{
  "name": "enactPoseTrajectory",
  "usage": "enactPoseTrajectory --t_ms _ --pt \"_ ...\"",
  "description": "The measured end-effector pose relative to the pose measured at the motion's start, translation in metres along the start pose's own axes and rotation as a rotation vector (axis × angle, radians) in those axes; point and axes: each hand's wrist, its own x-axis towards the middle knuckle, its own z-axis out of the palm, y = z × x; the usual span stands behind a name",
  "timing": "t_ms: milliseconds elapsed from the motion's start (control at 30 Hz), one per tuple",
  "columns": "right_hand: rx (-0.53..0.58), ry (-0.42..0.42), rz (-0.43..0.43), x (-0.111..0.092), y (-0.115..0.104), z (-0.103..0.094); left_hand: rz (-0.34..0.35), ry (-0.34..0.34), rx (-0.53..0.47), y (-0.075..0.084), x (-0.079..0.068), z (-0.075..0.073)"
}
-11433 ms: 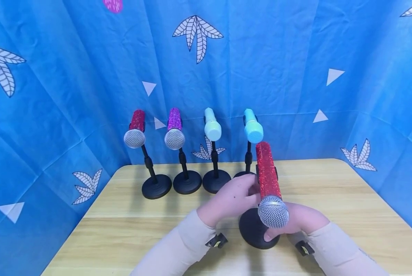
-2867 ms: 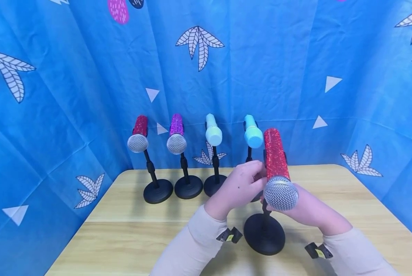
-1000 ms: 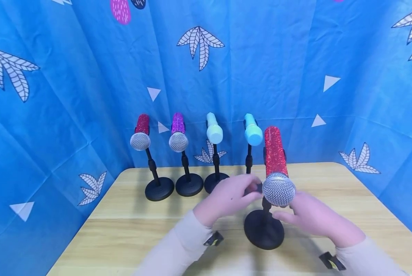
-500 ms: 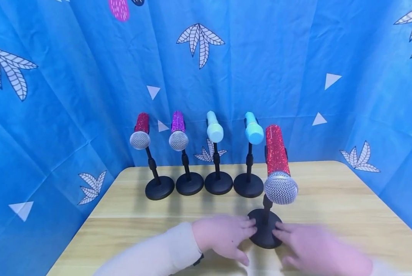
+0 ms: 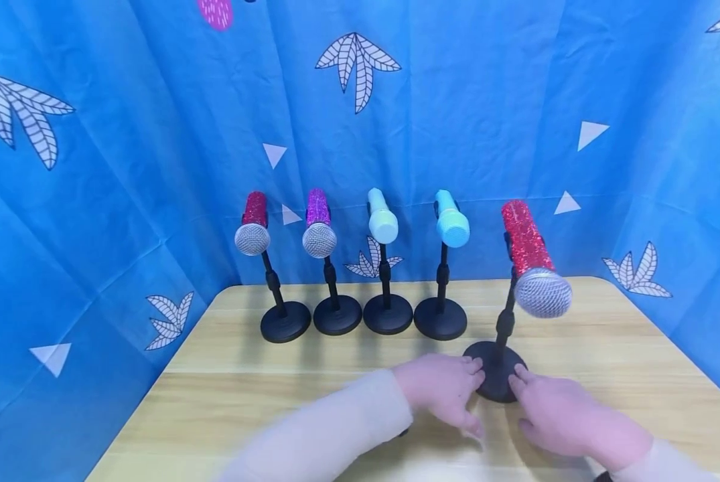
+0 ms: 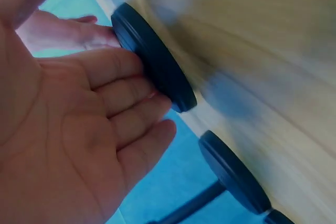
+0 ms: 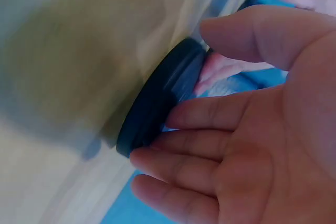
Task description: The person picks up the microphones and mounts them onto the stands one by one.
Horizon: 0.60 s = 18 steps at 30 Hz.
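A red glitter microphone (image 5: 525, 237) with a silver mesh head sits in the clip of a black desk stand, front right of the row. My left hand (image 5: 444, 388) touches the left side of its round base (image 5: 495, 385), fingers nearly straight and thumb held apart. On the opposite side, my right hand (image 5: 567, 408) rests its fingertips on the rim. In the left wrist view the fingers lie along the black base (image 6: 152, 56). The right wrist view shows relaxed fingers at the base's edge (image 7: 163, 95), palm off it.
Along the back of the wooden table (image 5: 227, 402) stand a red microphone (image 5: 254, 211), a purple one (image 5: 319, 207), a pale mint one (image 5: 383, 224) and a light blue one (image 5: 453, 224), each on a black stand. A blue patterned curtain (image 5: 474, 100) hangs behind and beside them.
Both hands have left the upper stand and moved down to its base. The red microphone and stand have shifted right and back, toward the row's right end.
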Motion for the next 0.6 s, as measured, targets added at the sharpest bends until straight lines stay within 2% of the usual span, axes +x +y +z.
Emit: enactPoseTrajectory --t_ms 200,300,433,600 --pt "-0.001 0.014 0.051 0.016 0.043 -0.002 -0.129 -0.039 0.007 0.010 0.059 -0.016" --pt "0.021 0.002 0.080 0.028 0.062 -0.003 -0.168 -0.051 -0.003 0.009 0.080 -0.025" --pt "0.058 -0.013 0.115 0.043 0.078 -0.002 -0.201 -0.047 -0.056 -0.001 0.098 -0.032" --pt "0.066 -0.053 0.122 0.057 0.086 -0.006 -0.178 -0.054 -0.110 -0.019 0.109 -0.031"
